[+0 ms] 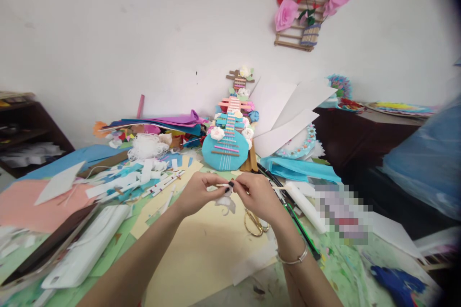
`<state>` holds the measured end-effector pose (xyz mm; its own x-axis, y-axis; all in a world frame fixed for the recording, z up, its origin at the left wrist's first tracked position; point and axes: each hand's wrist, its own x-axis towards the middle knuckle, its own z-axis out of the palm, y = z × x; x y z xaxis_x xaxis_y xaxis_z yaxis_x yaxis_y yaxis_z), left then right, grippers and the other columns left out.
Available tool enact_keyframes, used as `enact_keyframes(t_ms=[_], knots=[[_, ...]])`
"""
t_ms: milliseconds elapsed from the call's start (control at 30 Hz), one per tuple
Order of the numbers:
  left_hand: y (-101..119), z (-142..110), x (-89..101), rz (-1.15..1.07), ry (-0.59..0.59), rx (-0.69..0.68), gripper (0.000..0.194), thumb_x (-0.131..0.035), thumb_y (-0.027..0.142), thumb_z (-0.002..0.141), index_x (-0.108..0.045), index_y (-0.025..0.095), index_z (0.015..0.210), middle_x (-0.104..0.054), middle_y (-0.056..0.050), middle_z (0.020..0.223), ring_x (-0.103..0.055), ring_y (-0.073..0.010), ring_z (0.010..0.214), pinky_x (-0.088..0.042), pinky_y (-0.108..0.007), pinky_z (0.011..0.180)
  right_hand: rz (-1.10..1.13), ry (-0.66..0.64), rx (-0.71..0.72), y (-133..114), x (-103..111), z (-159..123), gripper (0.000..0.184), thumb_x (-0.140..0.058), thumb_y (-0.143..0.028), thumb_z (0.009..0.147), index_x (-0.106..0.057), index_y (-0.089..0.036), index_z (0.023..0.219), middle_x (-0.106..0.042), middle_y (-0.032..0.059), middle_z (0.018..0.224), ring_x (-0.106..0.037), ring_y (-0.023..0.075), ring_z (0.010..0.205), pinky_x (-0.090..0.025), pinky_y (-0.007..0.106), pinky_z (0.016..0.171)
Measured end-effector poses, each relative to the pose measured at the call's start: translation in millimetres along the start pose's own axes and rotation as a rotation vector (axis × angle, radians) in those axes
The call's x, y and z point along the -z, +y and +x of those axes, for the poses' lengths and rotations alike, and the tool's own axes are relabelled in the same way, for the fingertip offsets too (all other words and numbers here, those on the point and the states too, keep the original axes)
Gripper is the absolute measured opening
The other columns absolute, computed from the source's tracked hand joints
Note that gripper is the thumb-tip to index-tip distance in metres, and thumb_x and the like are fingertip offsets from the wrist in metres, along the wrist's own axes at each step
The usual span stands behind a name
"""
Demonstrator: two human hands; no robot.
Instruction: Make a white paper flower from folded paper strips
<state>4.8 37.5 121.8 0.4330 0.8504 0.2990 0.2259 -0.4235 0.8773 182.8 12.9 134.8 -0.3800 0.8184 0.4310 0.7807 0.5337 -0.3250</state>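
Note:
My left hand (200,191) and my right hand (255,194) meet above the cream paper sheet (194,249). Fingertips of both are pinched together on a thin pale stick (279,187), whose end sticks out past my right hand. Its exact kind cannot be made out. Just below the fingers is a small white and grey shape (226,204), too unclear to name. Gold-handled scissors (255,224) lie under my right hand, their blades partly hidden. Behind the hands, a blue paper-craft guitar (225,151) with white flowers leans upright near the wall.
At left lie a white power strip (90,244), pink paper (46,204), paper scraps and a ball of white string (147,147). To the right are a white roll (306,207), a green-edged black bar (302,232) and a blue glue gun (398,285). Paper flowers (286,13) hang above.

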Motion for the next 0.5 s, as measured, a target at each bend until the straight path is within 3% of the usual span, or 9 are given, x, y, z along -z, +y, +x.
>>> enact_keyframes(t_ms=[500], knots=[[3.5,-2.4,-0.4,-0.103,0.023,0.046,0.016,-0.064,0.02,0.069,-0.073,0.013,0.079,-0.07,-0.007,0.073,-0.061,-0.0153,0.067,-0.047,-0.021,0.059,0.037,0.023,0.025,-1.5,0.9,-1.1,0.03,-0.044,-0.03,0.089,-0.054,-0.016,0.064,-0.054,0.0004,0.062,-0.046,0.0091,0.058,-0.025,0.021,0.054]])
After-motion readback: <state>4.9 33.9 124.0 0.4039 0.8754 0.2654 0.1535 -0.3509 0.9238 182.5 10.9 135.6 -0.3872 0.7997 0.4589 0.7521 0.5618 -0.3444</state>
